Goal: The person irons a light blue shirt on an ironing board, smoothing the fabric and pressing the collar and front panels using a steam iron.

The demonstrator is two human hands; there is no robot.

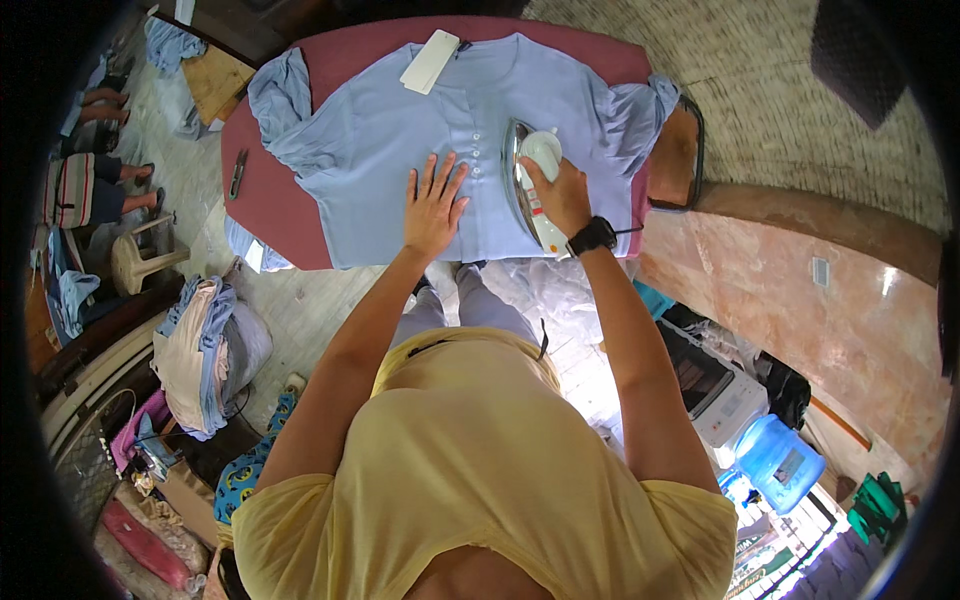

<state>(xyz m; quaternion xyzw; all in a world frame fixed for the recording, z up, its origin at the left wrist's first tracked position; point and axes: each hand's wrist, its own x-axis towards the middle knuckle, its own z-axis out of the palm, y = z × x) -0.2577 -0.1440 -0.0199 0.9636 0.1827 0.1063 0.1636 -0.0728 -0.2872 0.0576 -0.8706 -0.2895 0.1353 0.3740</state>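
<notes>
A light blue shirt (385,135) with a short row of buttons down its middle lies spread over a maroon ironing board (270,215). My left hand (435,210) rests flat on the cloth, left of the buttons, fingers spread. My right hand (560,195) is wrapped round the handle of a white and silver clothes iron (541,150), which lies on the shirt just right of the buttons. A white tag (430,62) is at the neckline. At the board's left side lies a small dark cutter-like tool (238,175).
A heap of clothes (205,350) stands on the floor at left, near a beige plastic stool (148,255). Farther left, another person's legs (135,188) show. A stone-faced ledge (780,260) runs along the right, above a blue water bottle (780,463) and a microwave-like appliance (715,385).
</notes>
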